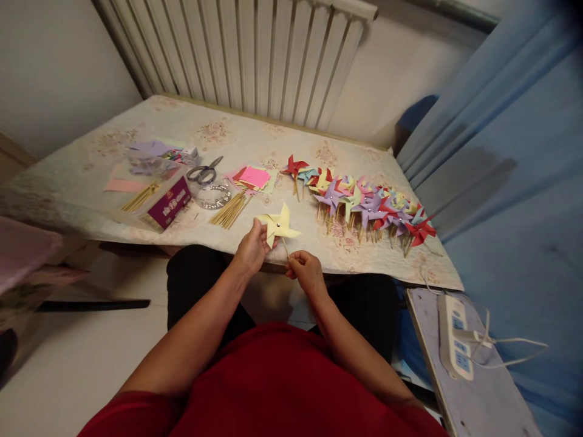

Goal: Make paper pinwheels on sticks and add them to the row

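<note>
A pale yellow paper pinwheel (279, 224) with a metal pin at its centre is held over the table's front edge. My left hand (251, 249) pinches the pinwheel's left blade. My right hand (304, 269) is closed round the thin wooden stick below it. A bundle of bare wooden sticks (230, 210) lies just left of the pinwheel. A row of several finished pinwheels (364, 203) in red, purple, yellow and blue stretches to the right.
The flowered table (82, 164) also carries scissors (204, 172), a stack of pink paper squares (252, 178), a purple box (169, 203), a clear dish of pins (213, 195) and more sticks (141, 197). A radiator stands behind. A power strip (455, 343) lies on a board at lower right.
</note>
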